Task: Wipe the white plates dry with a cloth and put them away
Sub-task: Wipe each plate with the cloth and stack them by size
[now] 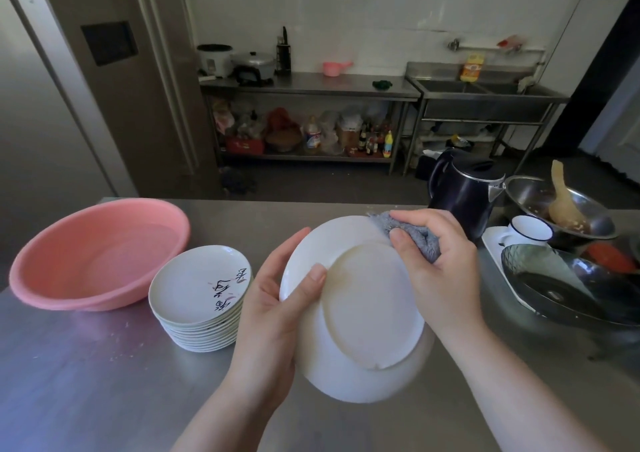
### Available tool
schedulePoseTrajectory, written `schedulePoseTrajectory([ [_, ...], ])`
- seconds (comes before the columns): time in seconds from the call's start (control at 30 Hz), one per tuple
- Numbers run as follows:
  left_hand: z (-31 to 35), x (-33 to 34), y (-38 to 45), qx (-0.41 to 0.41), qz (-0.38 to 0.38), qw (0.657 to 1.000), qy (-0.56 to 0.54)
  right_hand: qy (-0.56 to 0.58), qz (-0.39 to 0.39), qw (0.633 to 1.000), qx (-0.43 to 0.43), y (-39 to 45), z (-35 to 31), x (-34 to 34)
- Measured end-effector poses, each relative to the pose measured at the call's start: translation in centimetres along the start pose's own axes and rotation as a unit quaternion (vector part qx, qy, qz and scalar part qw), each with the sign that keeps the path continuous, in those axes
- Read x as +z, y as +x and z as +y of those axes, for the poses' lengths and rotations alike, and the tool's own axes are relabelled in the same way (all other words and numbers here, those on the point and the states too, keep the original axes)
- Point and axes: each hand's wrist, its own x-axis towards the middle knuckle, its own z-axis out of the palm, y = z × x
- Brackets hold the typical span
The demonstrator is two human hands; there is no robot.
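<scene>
A white plate (367, 309) is held up above the steel counter (86, 382), its underside turned toward me. My left hand (273, 316) grips its left rim, thumb on the underside and fingers behind. My right hand (440, 264) holds a bunched grey cloth (412, 236) and presses it against the plate's upper right rim. A stack of several white plates (197, 299) with dark painted marks stands on the counter just left of my left hand.
A pink plastic basin (97, 254) sits at the left. A dark electric kettle (464, 191) stands behind my right hand. To the right are a white mug (530, 231), a steel bowl (561, 205) with a wooden spoon, and a dark glass bowl (568, 285).
</scene>
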Motion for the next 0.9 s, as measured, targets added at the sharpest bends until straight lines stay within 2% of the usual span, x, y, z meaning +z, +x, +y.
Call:
schedulePoseTrajectory([
  [0.2, -0.6, 0.1, -0.4, -0.009, 0.021, 1.000, -0.019, -0.031, 0.030, 0.999, 0.019, -2.1, 0.6, 0.3],
  [0.3, -0.7, 0.1, -0.2, 0.000, 0.055, 0.998, -0.035, -0.058, 0.050, 0.995, -0.063, -3.2, 0.4, -0.1],
  [0.4, -0.5, -0.2, 0.0, 0.020, 0.076, 0.996, -0.037, -0.111, 0.018, 0.982, -0.153, -4.1, 0.0, -0.5],
  [0.63, -0.4, 0.3, -0.1, 0.032, 0.059, 0.997, -0.031, -0.133, 0.032, 0.977, -0.163, -4.2, -0.5, 1.1],
  [0.73, -0.5, 0.5, 0.0, 0.032, 0.058, 0.997, -0.028, -0.112, 0.004, 0.978, -0.176, -4.2, -1.0, 2.0],
  [0.9, -0.2, 0.8, 0.7, 0.026, 0.067, 0.996, -0.056, -0.072, -0.093, 0.967, -0.226, -5.5, -1.8, 2.5],
])
